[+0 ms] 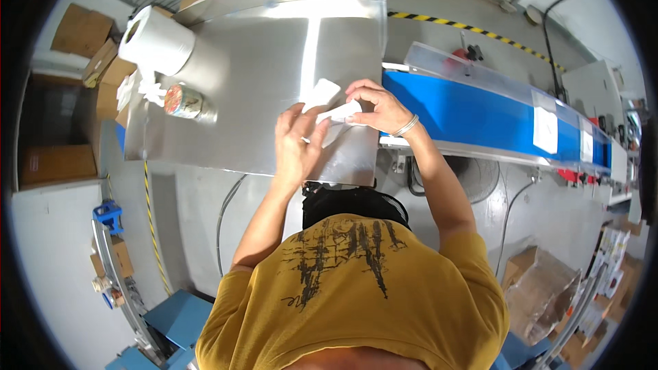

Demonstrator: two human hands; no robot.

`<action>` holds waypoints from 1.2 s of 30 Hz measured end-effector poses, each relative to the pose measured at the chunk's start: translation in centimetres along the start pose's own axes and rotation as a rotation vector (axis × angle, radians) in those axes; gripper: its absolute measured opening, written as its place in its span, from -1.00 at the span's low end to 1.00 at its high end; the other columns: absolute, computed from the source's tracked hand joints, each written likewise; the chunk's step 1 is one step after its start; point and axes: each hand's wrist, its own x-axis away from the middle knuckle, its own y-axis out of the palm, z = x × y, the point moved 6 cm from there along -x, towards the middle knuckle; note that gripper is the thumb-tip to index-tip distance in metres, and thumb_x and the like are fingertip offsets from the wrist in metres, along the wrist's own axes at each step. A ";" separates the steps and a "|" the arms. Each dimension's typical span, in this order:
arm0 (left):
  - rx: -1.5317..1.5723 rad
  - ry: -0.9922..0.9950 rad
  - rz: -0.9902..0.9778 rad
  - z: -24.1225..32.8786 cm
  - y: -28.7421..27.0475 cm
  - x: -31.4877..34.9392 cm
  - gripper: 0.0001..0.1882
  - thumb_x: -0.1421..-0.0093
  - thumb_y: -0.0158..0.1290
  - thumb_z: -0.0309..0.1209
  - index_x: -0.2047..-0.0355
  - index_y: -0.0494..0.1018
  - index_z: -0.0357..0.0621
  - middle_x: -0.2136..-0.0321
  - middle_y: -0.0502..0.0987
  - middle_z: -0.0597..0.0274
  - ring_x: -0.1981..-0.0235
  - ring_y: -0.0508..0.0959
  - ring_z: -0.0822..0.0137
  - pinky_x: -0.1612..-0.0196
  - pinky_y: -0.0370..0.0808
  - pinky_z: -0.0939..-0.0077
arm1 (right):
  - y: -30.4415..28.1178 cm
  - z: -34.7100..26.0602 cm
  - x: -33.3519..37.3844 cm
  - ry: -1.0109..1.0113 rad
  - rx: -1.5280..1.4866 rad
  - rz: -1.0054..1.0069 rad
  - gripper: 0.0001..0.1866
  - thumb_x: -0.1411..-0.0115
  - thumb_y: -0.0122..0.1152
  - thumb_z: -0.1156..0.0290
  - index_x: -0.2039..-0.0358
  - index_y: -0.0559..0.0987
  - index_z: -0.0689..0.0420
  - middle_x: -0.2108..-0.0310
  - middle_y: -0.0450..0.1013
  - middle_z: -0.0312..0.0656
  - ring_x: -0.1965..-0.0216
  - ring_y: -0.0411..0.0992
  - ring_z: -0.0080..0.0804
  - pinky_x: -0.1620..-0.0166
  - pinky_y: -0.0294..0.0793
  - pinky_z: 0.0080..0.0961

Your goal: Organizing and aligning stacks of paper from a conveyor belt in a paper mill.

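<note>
Near the right end of a shiny metal table (260, 82), both my hands are closed on one small white packet (337, 112). My left hand (296, 138) pinches its left end between thumb and fingers. At the other end, my right hand (381, 109) grips it, with the index finger curled over the top. A second white piece (323, 93) lies on the metal just beyond the fingers, partly hidden by them. Whether the packet is paper or thin card I cannot tell.
A blue conveyor belt (473, 109) adjoins the table on the right and carries white packets (546, 130) behind a see-through guard. A large white roll (159, 41) and a printed can (182, 101) stand at the left. Cardboard boxes (82, 31) are stacked beyond.
</note>
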 end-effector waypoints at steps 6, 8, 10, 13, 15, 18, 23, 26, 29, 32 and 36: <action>-0.207 0.083 0.068 -1.6 -0.3 -0.3 -0.79 -0.14 0.05 -0.60 0.23 0.56 -0.12 0.20 0.53 0.08 0.18 0.54 0.06 0.14 0.50 0.33 | -8.1 7.7 9.1 0.426 0.183 0.428 -0.74 -0.24 0.19 0.29 0.20 0.45 0.20 0.34 0.42 -0.35 0.31 0.33 -0.66 0.25 0.40 -0.58; -0.179 0.086 0.075 -1.9 -0.3 -0.4 -0.78 -0.14 0.04 -0.61 0.21 0.54 -0.10 0.19 0.53 0.10 0.20 0.55 0.08 0.16 0.50 0.33 | -12.0 8.5 13.0 0.656 -0.185 0.696 -0.70 -0.22 0.20 0.24 0.19 0.49 0.20 0.43 0.46 -0.27 0.38 0.39 -0.54 0.30 0.43 -0.50; -0.158 0.094 0.033 -1.0 -0.1 -1.0 -0.75 -0.14 0.03 -0.61 0.17 0.51 -0.08 0.21 0.53 0.10 0.21 0.55 0.10 0.18 0.50 0.33 | -19.1 12.1 18.6 0.713 0.340 0.819 -0.56 -0.16 0.24 0.07 0.18 0.53 0.20 0.35 0.54 -0.11 0.35 0.49 -0.38 0.26 0.48 -0.40; -0.129 0.188 -0.021 1.2 0.8 -1.6 -0.72 -0.13 0.03 -0.63 0.15 0.50 -0.09 0.24 0.54 0.10 0.20 0.54 0.09 0.15 0.48 0.31 | -25.2 11.0 23.5 0.918 0.789 0.858 -0.47 -0.11 0.25 -0.01 0.13 0.53 0.21 0.25 0.53 0.08 0.21 0.52 -0.08 0.14 0.49 -0.27; -0.096 0.253 -0.092 2.4 1.9 -1.8 -0.71 -0.10 0.06 -0.64 0.15 0.50 -0.11 0.23 0.55 0.11 0.16 0.54 0.10 0.11 0.46 0.32 | -25.6 7.0 23.0 0.898 1.093 0.869 -0.45 -0.09 0.27 0.00 0.11 0.53 0.21 0.20 0.52 0.09 0.16 0.50 -0.03 0.11 0.48 -0.26; 0.126 0.267 -0.216 4.9 4.2 -2.5 -0.68 -0.10 0.08 -0.62 0.12 0.50 -0.08 0.22 0.55 0.10 0.14 0.54 0.10 0.10 0.46 0.35 | -22.5 5.3 20.1 0.477 0.795 0.814 -0.39 -0.09 0.31 0.05 -0.04 0.44 0.17 0.02 0.46 -0.01 0.02 0.45 -0.10 0.03 0.45 -0.32; 0.761 -0.053 -0.599 6.7 10.9 -3.9 -0.65 -0.09 0.11 -0.67 0.07 0.45 -0.22 0.25 0.52 0.31 0.21 0.49 0.47 0.15 0.45 0.63 | -11.3 2.4 11.1 0.177 -0.276 0.273 -0.42 -0.35 -0.23 -0.04 -0.16 0.33 0.16 -0.02 0.38 -0.22 -0.07 0.29 -0.46 -0.15 0.20 -0.50; 0.835 -0.264 -0.719 6.8 15.1 -5.7 -0.61 -0.07 0.12 -0.70 0.06 0.42 -0.24 0.27 0.50 0.29 0.24 0.49 0.48 0.16 0.45 0.63 | -10.3 3.3 12.5 0.371 -0.520 0.366 -0.50 -0.35 -0.15 0.03 -0.07 0.38 0.18 0.10 0.41 -0.23 0.07 0.34 -0.54 -0.02 0.30 -0.55; 0.875 -0.311 -0.704 7.2 18.6 -6.5 -0.59 -0.05 0.10 -0.73 0.05 0.42 -0.23 0.29 0.49 0.27 0.26 0.48 0.48 0.17 0.44 0.63 | -11.7 5.3 15.0 0.579 -0.348 0.515 -0.72 -0.25 0.14 0.26 0.12 0.51 0.18 0.35 0.47 -0.36 0.34 0.37 -0.68 0.28 0.35 -0.68; 0.870 -0.307 -0.682 8.1 20.3 -6.8 -0.54 -0.05 0.12 -0.69 0.01 0.39 -0.19 0.23 0.49 0.23 0.23 0.48 0.43 0.14 0.45 0.59 | -14.1 6.9 17.3 0.568 -0.318 0.700 -0.67 -0.23 0.17 0.21 0.18 0.54 0.25 0.42 0.48 -0.28 0.38 0.37 -0.63 0.30 0.38 -0.62; 0.722 -0.112 -0.588 8.1 20.3 -6.3 -0.44 -0.02 0.20 -0.57 -0.07 0.34 -0.15 0.16 0.46 0.15 0.18 0.46 0.36 0.08 0.46 0.46 | -20.5 9.6 21.6 0.825 0.115 0.869 -0.60 -0.20 0.19 0.11 0.12 0.55 0.17 0.36 0.54 -0.23 0.33 0.49 -0.51 0.25 0.45 -0.56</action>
